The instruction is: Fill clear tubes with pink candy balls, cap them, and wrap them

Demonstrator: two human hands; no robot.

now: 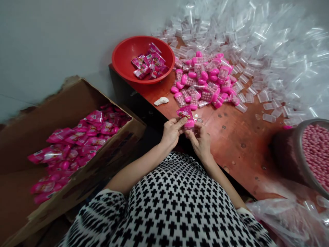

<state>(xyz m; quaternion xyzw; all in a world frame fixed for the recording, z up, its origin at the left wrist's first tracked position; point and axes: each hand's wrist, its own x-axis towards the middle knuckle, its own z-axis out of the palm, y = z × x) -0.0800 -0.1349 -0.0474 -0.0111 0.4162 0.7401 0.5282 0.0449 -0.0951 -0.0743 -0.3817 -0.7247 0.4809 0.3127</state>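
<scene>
My left hand point(172, 132) pinches a printed pink wrapper point(184, 111) between thumb and fingers. Close against it, my right hand point(201, 140) grips a small clear candy jar with a pink cap point(189, 124). The jar's cap is up by the wrapper's lower edge; how far the wrapper covers it I cannot tell, as my fingers hide part. Just beyond my hands lies a pile of pink-capped jars point(212, 94) filled with pink candy balls. A red bowl point(120, 73) at the table's far left corner holds more folded pink wrappers point(149, 63).
On my left stands an open cardboard box point(84, 178) with wrapped pink packs point(89, 133). Clear empty cups point(257, 51) heap over the table's back and right. A tub point(285, 147) of pink balls and a plastic bag point(288, 219) sit at right. A white lump point(161, 101) lies near the table point(236, 133) edge.
</scene>
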